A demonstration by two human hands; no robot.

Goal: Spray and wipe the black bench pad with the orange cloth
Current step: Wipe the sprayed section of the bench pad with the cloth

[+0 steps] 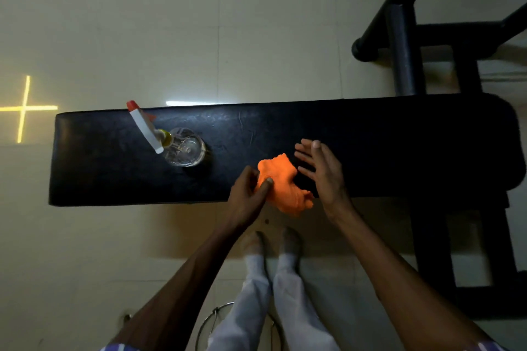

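Note:
The black bench pad [370, 145] stretches across the middle of the head view. A crumpled orange cloth [283, 184] lies at its near edge, part hanging over. My left hand [248, 194] pinches the cloth's left side between thumb and fingers. My right hand [322, 171] is just right of the cloth, fingers spread, its palm against or very near the cloth's right side. A clear spray bottle [182, 148] with a white and red trigger head stands upright on the pad's left part, apart from both hands.
The bench's black metal frame [405, 45] rises at the far right, with more legs [484, 279] at the near right. Cream floor tiles [142, 37] surround the bench. A wire stool ring [211, 319] sits by my legs at the bottom.

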